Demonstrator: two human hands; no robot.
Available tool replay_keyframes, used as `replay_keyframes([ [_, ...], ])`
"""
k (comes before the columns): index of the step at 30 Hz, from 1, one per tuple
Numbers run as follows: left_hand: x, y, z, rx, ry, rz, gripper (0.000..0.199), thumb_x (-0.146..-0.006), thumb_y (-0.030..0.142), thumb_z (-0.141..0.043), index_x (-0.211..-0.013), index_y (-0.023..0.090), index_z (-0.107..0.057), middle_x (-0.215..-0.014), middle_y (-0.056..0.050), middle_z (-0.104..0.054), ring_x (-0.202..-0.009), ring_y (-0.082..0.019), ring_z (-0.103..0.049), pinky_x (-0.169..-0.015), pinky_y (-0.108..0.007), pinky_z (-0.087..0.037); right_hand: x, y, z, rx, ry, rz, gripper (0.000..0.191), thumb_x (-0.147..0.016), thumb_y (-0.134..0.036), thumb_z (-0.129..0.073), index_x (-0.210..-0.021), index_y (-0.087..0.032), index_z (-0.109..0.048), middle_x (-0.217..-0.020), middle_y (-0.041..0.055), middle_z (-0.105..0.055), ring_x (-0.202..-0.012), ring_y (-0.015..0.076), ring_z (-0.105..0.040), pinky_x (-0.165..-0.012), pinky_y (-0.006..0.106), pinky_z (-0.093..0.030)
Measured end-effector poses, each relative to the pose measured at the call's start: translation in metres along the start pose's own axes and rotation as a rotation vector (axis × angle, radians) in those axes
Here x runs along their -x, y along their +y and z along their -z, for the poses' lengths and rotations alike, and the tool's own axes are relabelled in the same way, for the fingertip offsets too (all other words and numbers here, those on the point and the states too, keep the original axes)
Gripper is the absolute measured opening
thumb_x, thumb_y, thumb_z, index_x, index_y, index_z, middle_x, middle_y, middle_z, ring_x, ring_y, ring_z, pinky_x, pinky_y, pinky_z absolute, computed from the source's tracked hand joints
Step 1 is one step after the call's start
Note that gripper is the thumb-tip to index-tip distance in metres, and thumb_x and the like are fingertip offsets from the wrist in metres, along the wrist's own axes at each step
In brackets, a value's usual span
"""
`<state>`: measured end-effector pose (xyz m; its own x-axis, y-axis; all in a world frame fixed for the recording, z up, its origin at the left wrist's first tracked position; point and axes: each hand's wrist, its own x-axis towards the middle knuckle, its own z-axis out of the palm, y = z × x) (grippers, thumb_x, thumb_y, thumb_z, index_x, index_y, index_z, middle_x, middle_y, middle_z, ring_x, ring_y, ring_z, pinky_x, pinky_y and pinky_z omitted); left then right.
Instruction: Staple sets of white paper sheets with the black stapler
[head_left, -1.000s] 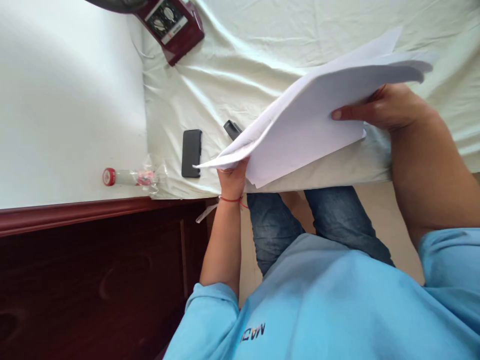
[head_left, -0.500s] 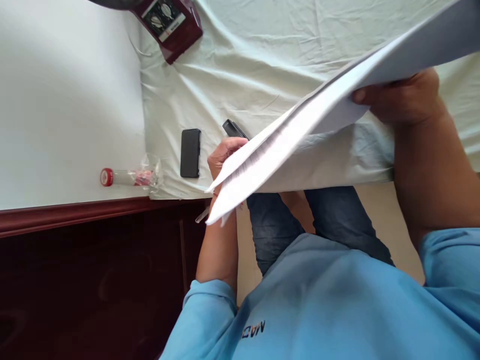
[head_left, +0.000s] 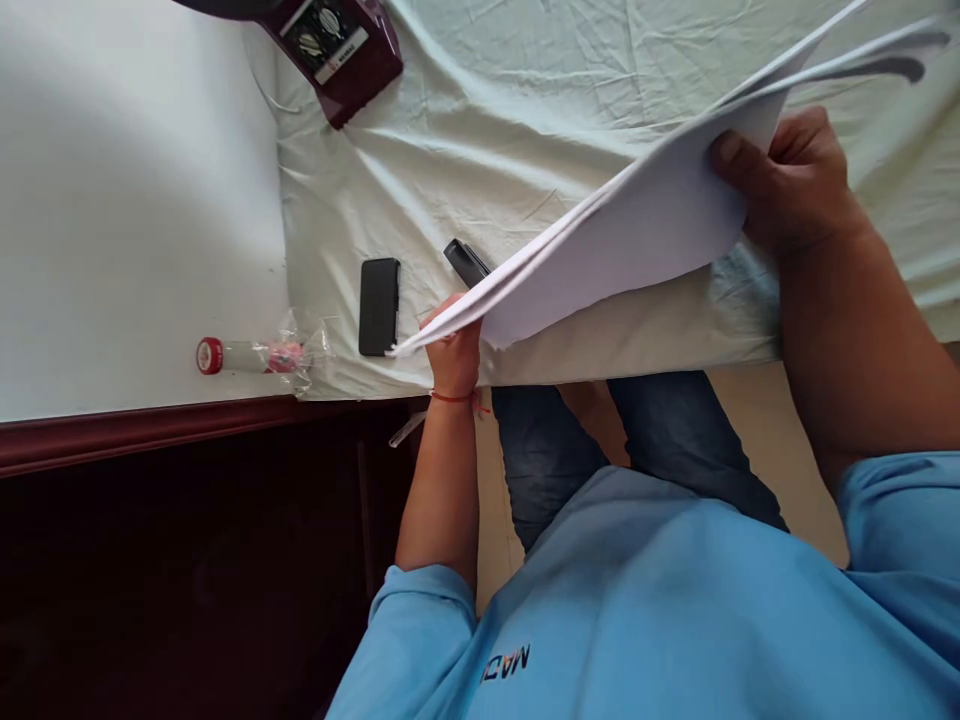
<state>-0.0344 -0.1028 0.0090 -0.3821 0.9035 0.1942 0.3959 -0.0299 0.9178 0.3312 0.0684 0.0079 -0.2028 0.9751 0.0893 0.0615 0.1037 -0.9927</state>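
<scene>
Several white paper sheets (head_left: 637,230) slant above the cloth-covered table, from the centre up to the upper right, their right ends curling. My left hand (head_left: 456,350), a red string at its wrist, grips their lower left end; the paper hides part of its fingers. My right hand (head_left: 791,185) pinches the sheets near the right end, thumb on the near face. Just beyond my left hand lies a black stapler-like object (head_left: 466,262), partly covered by the paper. A black phone (head_left: 379,307) rests on the cloth to the left of that hand.
Pale green cloth (head_left: 525,110) covers the table. A dark red appliance (head_left: 352,60) with knobs stands at the back left. At the left edge lies a clear bottle with a red cap (head_left: 210,355), beside crumpled clear plastic. White wall and dark red wood border the left side.
The sheets have swung from a spread, open position to a closer stack, with their near face now showing. Their left end has risen, uncovering my left wrist. My right hand has shifted slightly left and up.
</scene>
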Motion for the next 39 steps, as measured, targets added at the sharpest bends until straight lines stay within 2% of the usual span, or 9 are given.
replay_keyframes([
  [3,-0.002,-0.003,-0.005,0.009,0.049,-0.055,0.058,-0.087,0.078,-0.074,-0.094,0.021,-0.08,-0.096,-0.005,-0.077,-0.113,-0.026,-0.078,-0.105,-0.04,-0.062,0.007,-0.013,-0.005,-0.034,-0.097,-0.024,0.05,-0.077,-0.056,-0.094,-0.09,-0.011,-0.075,-0.096,0.002,-0.076,-0.103,0.0194,-0.075,-0.097,0.041,-0.067],
  [6,-0.005,0.002,-0.009,0.029,0.101,-0.074,0.06,-0.083,0.079,-0.076,-0.098,0.021,-0.081,-0.103,-0.005,-0.079,-0.118,-0.025,-0.077,-0.112,-0.04,-0.059,0.009,-0.018,-0.007,-0.069,-0.138,-0.001,0.055,-0.075,-0.052,-0.096,-0.108,-0.012,-0.079,-0.111,0.0035,-0.079,-0.11,0.0197,-0.075,-0.107,0.044,-0.063],
  [10,-0.011,0.012,-0.017,0.058,0.203,-0.033,0.062,-0.082,0.078,-0.078,-0.096,0.017,-0.081,-0.104,-0.008,-0.081,-0.116,-0.025,-0.077,-0.111,-0.038,-0.06,0.011,-0.018,-0.007,-0.162,-0.164,0.052,0.056,-0.072,-0.052,-0.098,-0.116,-0.02,-0.082,-0.125,0.0008,-0.079,-0.121,0.0202,-0.073,-0.116,0.043,-0.061],
  [15,-0.013,0.012,-0.025,0.085,0.201,-0.001,0.066,-0.08,0.08,-0.079,-0.104,0.018,-0.081,-0.112,-0.01,-0.083,-0.124,-0.026,-0.076,-0.114,-0.039,-0.059,0.013,-0.022,-0.003,-0.078,-0.337,-0.085,0.076,-0.06,-0.045,-0.106,-0.127,-0.02,-0.08,-0.132,0.0016,-0.079,-0.129,0.0264,-0.072,-0.124,0.053,-0.057],
  [21,-0.011,0.003,-0.029,0.171,0.194,0.009,0.084,-0.075,0.087,-0.077,-0.126,0.02,-0.076,-0.13,-0.012,-0.079,-0.144,-0.031,-0.067,-0.124,-0.046,-0.053,0.011,-0.027,-0.005,0.006,-0.41,-0.129,0.075,-0.063,-0.037,-0.104,-0.13,-0.02,-0.077,-0.137,0.0025,-0.077,-0.136,0.0303,-0.068,-0.13,0.058,-0.05],
  [26,-0.008,0.013,-0.027,0.208,0.324,-0.005,0.059,-0.08,0.076,-0.082,-0.099,0.021,-0.082,-0.105,-0.006,-0.083,-0.122,-0.026,-0.077,-0.118,-0.042,-0.059,0.013,-0.026,-0.008,-0.028,-0.38,-0.113,0.082,-0.061,-0.038,-0.105,-0.134,-0.017,-0.075,-0.138,0.0034,-0.076,-0.141,0.0327,-0.065,-0.135,0.064,-0.041],
  [29,-0.006,0.012,-0.024,0.172,0.345,-0.048,0.06,-0.076,0.079,-0.082,-0.09,0.02,-0.081,-0.098,-0.005,-0.082,-0.116,-0.025,-0.079,-0.113,-0.041,-0.061,0.013,-0.025,-0.008,-0.047,-0.357,-0.094,0.086,-0.059,-0.044,-0.105,-0.134,-0.016,-0.075,-0.138,0.0035,-0.075,-0.141,0.0333,-0.065,-0.136,0.066,-0.037],
  [34,0.003,0.002,-0.023,0.099,0.211,0.034,0.064,-0.079,0.075,-0.084,-0.107,0.017,-0.081,-0.117,-0.01,-0.084,-0.131,-0.029,-0.076,-0.121,-0.041,-0.056,0.011,-0.024,-0.008,0.026,-0.454,-0.149,0.089,-0.059,-0.046,-0.105,-0.138,-0.019,-0.074,-0.139,0.0044,-0.076,-0.141,0.0354,-0.065,-0.133,0.065,-0.043],
  [39,0.017,0.005,-0.026,0.05,0.189,0.067,0.053,-0.09,0.071,-0.076,-0.11,0.022,-0.082,-0.125,-0.007,-0.084,-0.145,-0.026,-0.068,-0.129,-0.038,-0.05,0.012,-0.023,-0.009,-0.029,-0.286,-0.088,0.069,-0.071,-0.064,-0.096,-0.115,-0.012,-0.081,-0.122,0.0079,-0.081,-0.121,0.0323,-0.076,-0.12,0.065,-0.056],
])
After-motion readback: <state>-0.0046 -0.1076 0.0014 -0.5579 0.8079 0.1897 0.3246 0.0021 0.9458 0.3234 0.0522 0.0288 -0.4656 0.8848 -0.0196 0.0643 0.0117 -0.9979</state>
